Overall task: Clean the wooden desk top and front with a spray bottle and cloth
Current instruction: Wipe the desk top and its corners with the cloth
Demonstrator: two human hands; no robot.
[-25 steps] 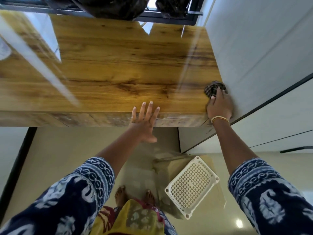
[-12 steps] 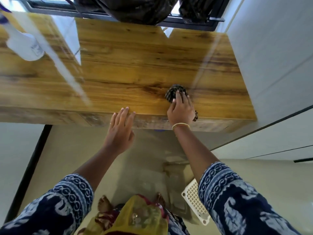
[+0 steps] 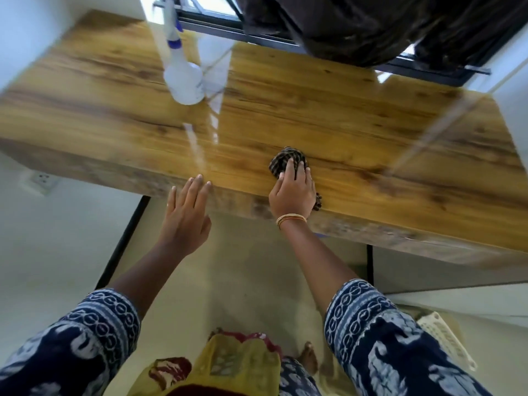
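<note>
Desk surface fills most of the view: a glossy wooden top with warm yellow-brown grain, dark streaks and knots, crossed by bright pale reflections from the window behind it. Its thick front edge is seen as a duller, greyer-brown band running below the top. Dark fabric is hung above the far edge, in front of the window frame. A pale floor is seen beneath the desk, and a white slotted basket is partly visible at the lower right.

Two forearms in dark blue, white-patterned sleeves are extended toward the desk. The right hand is pressed flat, palm down, on a cloth near the front edge, about midway along the top; a gold bangle is worn at the wrist. The left hand is held flat with fingers straight and together, empty, its fingertips at the front edge of the desk, well left of the right hand; whether they touch the wood cannot be told.

A spray bottle stands on the far left part of the top, white and translucent with a blue collar, blurred.

The cloth is small, bunched and dark, with a checked brown-and-black pattern; most of it is covered by the fingers, with one corner showing beside the wrist.
</note>
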